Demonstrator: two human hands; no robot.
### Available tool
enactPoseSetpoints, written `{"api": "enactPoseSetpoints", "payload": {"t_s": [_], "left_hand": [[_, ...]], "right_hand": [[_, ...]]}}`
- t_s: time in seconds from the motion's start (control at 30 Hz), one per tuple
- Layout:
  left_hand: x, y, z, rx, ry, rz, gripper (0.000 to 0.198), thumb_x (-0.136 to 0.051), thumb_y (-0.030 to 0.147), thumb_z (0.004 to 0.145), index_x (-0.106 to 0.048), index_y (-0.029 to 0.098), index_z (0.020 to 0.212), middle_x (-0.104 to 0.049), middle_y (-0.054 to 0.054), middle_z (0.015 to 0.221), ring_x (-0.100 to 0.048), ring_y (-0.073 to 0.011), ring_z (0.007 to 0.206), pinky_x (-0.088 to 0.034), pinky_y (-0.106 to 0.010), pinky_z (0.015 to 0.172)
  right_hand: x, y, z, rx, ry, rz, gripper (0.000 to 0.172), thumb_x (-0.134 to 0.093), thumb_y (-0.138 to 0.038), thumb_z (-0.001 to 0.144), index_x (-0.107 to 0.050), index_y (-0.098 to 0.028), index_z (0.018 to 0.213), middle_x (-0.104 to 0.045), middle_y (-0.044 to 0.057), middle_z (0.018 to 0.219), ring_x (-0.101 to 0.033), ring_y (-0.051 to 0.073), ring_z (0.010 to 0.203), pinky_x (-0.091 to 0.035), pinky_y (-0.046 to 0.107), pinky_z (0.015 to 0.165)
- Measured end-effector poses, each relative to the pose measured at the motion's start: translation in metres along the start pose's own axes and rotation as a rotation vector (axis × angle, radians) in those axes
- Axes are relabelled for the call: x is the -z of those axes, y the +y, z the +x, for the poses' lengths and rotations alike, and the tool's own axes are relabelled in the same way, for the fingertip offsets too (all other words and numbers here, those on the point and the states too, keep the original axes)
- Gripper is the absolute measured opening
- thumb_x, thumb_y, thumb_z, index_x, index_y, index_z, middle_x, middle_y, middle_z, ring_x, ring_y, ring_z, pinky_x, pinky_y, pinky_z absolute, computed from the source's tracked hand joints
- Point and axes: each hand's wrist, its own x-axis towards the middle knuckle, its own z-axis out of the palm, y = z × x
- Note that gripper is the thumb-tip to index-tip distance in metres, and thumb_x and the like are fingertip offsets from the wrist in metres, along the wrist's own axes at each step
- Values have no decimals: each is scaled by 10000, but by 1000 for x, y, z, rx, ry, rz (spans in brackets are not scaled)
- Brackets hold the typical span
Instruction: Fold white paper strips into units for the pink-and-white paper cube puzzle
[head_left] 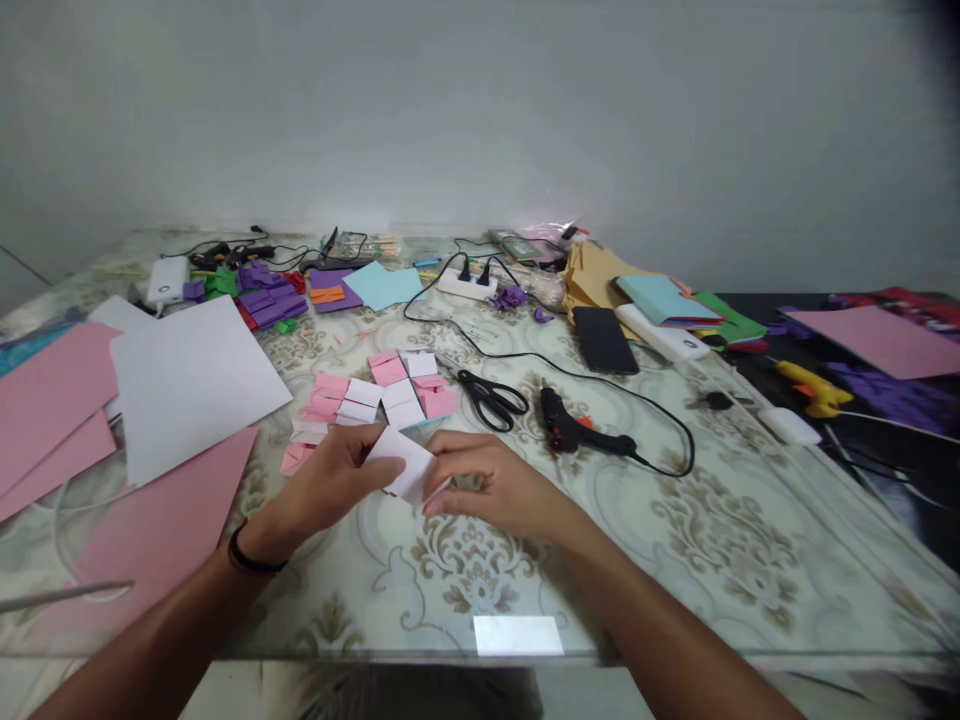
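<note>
A small white piece of paper [405, 463] is held up between both hands, above the near part of the table. My left hand [341, 468] grips its left side, thumb on top. At its right edge, the fingers of my right hand [487, 480] pinch the paper. Just beyond lie folded pink and white paper pieces [401, 402], set out in a checkered patch and partly hidden by my left hand. Black-handled scissors [491, 400] rest to the right of them. Farther right is a black glue gun [581, 430] on its side, with its cord trailing.
White sheets [195, 380] and pink sheets [172, 530] spread over the left side. Behind are purple folded papers [270, 298], a power strip [469, 284] and light blue paper [382, 287]. A black phone [606, 340] lies right, near a yellow glue gun [814, 388] on a dark surface.
</note>
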Motion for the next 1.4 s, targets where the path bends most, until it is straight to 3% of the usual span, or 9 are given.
{"api": "enactPoseSetpoints", "payload": {"t_s": [0.17,0.33,0.53,0.77,0.9,1.03,1.13,1.4], "left_hand": [[-2,8,-2,4,-58,45,155,-620,295,855,-596,165,772,-484,43,658,-420,-111,600,-290,-244,543],[-6,13,-4,-43,-55,213,231,-559,327,944,-603,171,779,-525,29,689,-443,-120,633,-323,-253,579],[-9,9,-5,2,-74,236,422,-532,528,999,-664,165,828,-693,-29,725,-619,-166,666,-418,-267,608],[-12,2,-4,15,30,252,396,-629,519,958,-730,156,837,-725,-43,708,-642,-172,653,-429,-257,591],[-13,0,-3,-10,125,159,396,-664,524,931,-729,146,832,-721,-52,715,-635,-178,660,-443,-266,600],[-12,1,-3,-15,88,110,410,-658,519,938,-708,151,764,-703,-49,706,-613,-177,663,-415,-266,594],[-11,5,-4,-27,29,142,418,-632,513,958,-706,151,763,-664,-34,702,-563,-162,658,-376,-263,583],[-8,5,-4,-91,52,161,394,-618,501,977,-709,161,800,-592,-2,710,-482,-141,670,-339,-262,599]], "right_hand": [[0,-4,1,-168,47,81,264,-765,-438,912,-744,-177,875,-659,36,934,-623,158,801,-489,264,677],[-5,-3,-1,-330,93,196,259,-828,-353,831,-625,-196,867,-619,-26,785,-557,128,689,-442,247,640],[-8,0,-2,-304,142,205,436,-856,-282,788,-584,-245,1127,-586,-51,824,-562,132,739,-445,242,669],[-10,0,-2,-282,147,172,485,-833,-285,820,-596,-250,1242,-596,-40,849,-593,140,759,-478,265,706],[-10,1,-1,-309,238,205,308,-735,-449,915,-656,-203,1083,-630,-1,856,-598,143,735,-496,283,697],[-9,1,0,-342,255,189,403,-725,-568,896,-658,-177,823,-593,-13,702,-536,131,634,-424,266,598],[-9,-1,0,-343,258,152,413,-749,-573,872,-651,-180,786,-567,-26,662,-491,117,591,-380,254,558],[-11,-5,-1,-290,260,47,349,-732,-486,901,-657,-184,742,-534,-34,623,-447,110,573,-354,247,542]]}}
